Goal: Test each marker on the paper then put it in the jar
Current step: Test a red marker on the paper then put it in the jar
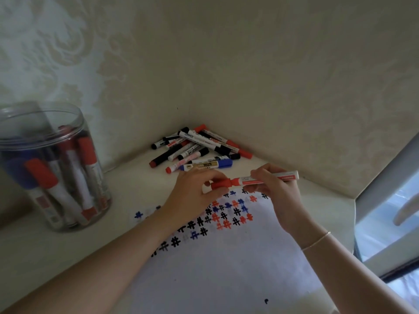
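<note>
- We see a clear plastic jar [54, 168] standing on the desk [140, 184] at the left, lid off; it holds a bunch of capped markers [74, 175], mostly red-capped with some blue and dark ones, leaning against one another; the jar is blurred, so we cannot count them.
- We see a loose pile of markers [199, 147] lying in the far corner of the desk where the two walls meet, well apart from the jar; red, black and blue caps are mixed, and they lie crossed over each other.
- A white sheet of paper [215, 268] lies on the desk under both hands; its far part is covered with small hash marks [223, 217] in black, red and blue.
- Our left hand [195, 192] hovers above the paper, forearm coming in from the lower left; its grip is closed round a red cap [221, 184], pinched between thumb and fingers.
- Our right hand [272, 186] comes in from the lower right, a thin bracelet [317, 240] on its wrist; its fingers curl round the white barrel of the red marker [269, 179], held roughly level above the marks.
- The cap sits at the marker's red end, touching it; we cannot tell whether it is fully on.
</note>
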The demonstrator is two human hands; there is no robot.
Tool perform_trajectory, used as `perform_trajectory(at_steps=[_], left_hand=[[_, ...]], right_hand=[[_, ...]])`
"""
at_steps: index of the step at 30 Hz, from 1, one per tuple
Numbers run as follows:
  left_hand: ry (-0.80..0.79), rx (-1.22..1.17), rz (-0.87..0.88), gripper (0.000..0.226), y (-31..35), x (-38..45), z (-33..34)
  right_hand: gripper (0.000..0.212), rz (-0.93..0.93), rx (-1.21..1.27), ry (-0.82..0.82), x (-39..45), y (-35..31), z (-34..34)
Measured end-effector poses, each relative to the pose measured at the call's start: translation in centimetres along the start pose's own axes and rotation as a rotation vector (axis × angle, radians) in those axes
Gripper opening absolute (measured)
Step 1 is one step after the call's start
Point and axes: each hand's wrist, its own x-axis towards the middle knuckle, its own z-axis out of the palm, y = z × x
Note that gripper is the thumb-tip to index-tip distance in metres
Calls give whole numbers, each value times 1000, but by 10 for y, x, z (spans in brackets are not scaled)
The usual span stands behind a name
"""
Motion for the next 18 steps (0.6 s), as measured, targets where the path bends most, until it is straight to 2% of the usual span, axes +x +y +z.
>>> perform_trajectory(at_steps=[4, 7, 9, 11, 13, 14, 16, 18], left_hand=[[-96, -144, -30, 19, 11, -5, -5], [-165, -202, -60, 22, 15, -8, -4], [-192, -261, -92, 23, 17, -8, -4], [-194, -319, -94, 28, 19, -8, -4], [-150, -375, -113, 25, 23, -8, -7], [-99, -407, -137, 20, 24, -7, -10], [15, -452, -205, 24, 26, -5, -15], [76, -444, -236, 27, 30, -4, -18]], right_hand=[[15, 106, 166, -127, 2, -3, -5], [17, 134, 187, -197, 4, -3, -10], [7, 148, 150, -301, 3, -3, -12], [12, 195, 82, -428, 2, -5, -14], [25, 233, 71, -474, 0, -10, -14], [31, 235, 96, -442, 0, -13, -14], [27, 178, 153, -261, 2, -18, -13], [31, 25, 0, -89, 3, -20, -9]])
